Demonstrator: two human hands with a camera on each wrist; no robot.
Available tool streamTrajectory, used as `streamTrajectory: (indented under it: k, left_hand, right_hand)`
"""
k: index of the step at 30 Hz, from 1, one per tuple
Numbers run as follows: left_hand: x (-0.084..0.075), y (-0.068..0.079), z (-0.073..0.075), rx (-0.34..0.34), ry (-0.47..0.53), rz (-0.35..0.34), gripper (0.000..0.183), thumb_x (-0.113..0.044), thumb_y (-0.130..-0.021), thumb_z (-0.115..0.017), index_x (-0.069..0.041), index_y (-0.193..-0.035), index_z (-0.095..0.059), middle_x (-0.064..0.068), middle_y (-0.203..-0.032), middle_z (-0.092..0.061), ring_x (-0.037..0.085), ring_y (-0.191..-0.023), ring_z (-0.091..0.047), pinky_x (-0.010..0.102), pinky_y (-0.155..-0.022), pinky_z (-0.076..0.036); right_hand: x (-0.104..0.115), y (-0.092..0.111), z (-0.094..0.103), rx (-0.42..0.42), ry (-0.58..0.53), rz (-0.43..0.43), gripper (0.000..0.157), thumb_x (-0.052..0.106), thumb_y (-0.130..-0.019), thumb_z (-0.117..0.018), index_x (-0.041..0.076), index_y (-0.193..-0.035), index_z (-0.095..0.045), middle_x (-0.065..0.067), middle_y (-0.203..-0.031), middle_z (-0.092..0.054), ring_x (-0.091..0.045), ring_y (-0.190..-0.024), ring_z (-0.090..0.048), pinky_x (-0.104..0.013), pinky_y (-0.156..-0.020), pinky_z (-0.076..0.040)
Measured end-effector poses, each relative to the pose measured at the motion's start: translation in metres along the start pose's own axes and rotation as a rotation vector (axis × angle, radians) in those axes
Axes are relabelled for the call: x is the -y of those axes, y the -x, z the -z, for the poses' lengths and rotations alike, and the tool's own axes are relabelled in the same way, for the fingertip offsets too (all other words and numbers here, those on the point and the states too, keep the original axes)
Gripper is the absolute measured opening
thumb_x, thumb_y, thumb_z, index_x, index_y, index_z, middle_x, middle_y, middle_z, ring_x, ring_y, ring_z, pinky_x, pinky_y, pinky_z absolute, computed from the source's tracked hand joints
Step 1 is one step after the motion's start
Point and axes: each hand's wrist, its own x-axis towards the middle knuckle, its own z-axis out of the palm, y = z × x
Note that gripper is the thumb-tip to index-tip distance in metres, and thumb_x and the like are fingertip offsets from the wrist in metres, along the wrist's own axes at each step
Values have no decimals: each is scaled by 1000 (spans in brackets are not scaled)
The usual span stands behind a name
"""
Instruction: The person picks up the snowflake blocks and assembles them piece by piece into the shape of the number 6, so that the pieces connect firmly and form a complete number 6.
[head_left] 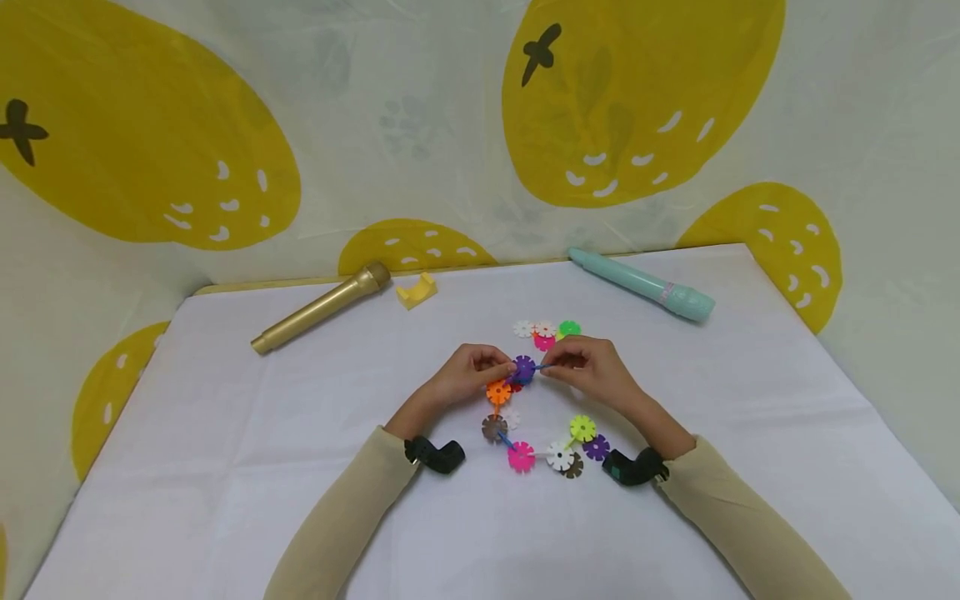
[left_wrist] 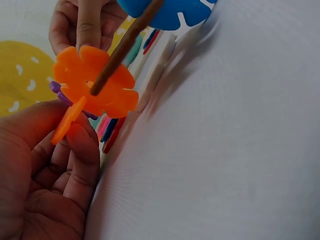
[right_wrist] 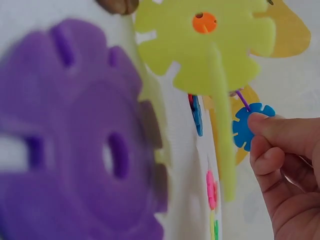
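Observation:
My left hand pinches a purple notched disc at the upper end of a curved chain of slotted plastic discs. An orange disc sits close by the left fingertips in the left wrist view. From there the chain runs down through a brown disc, a pink disc and a white disc to a yellow-green disc. Between thumb and finger, my right hand grips a blue disc. That blue disc meets the purple one, which shows edge-on in the right wrist view.
More loose discs lie behind the hands, and a separate purple disc lies near the right wrist. At the back of the white-covered table are a gold microphone, a yellow stand-like piece and a mint-green microphone.

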Motion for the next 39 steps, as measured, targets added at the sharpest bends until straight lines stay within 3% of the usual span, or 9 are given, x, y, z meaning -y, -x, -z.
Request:
streamTrajectory:
  k: [12,17,25,31,39]
  left_hand:
    - [1,1,0,4,-17,-4,18,-13,-96,-63,4,-98,-70,0,-78,-65,9,-65,-50,19,-60,-42]
    - [1,0,0,5,-4,-6,21,-14,-97,-62,4,-104,-69,3,-83,-66,11,-68,-52,19,-63,-43]
    - [2,0,1,25,7,39,25,-17,-98,-60,1,-114,-67,5,-94,-68,12,-78,-55,21,-73,-47]
    - [2,-1,1,13,25,52,23,-17,-98,-60,0,-112,-66,0,-90,-65,13,-78,-53,21,-71,-45]
    - [2,-2,-1,22,37,53,21,-18,-97,-62,-1,-107,-67,-2,-86,-64,12,-76,-52,21,-69,-43]
  right_hand:
    - [6,-2,-5,8,41,25,9,-3,-80,-76,1,-87,-72,-9,-84,-68,-12,-74,-60,-19,-67,-52]
    - [6,-4,-3,-11,40,-51,10,0,-81,-77,2,-89,-72,-8,-84,-67,-14,-74,-59,-19,-66,-51]
    - [5,-5,4,45,4,-121,15,3,-83,-76,0,-97,-70,-9,-90,-67,-15,-77,-60,-20,-67,-51]
    - [3,-6,17,99,42,-208,22,7,-86,-74,0,-106,-68,-10,-95,-65,-21,-78,-58,-23,-60,-49]
    - [-9,-4,36,156,89,-310,20,11,-86,-74,2,-103,-69,-9,-96,-66,-23,-82,-57,-24,-61,-50]
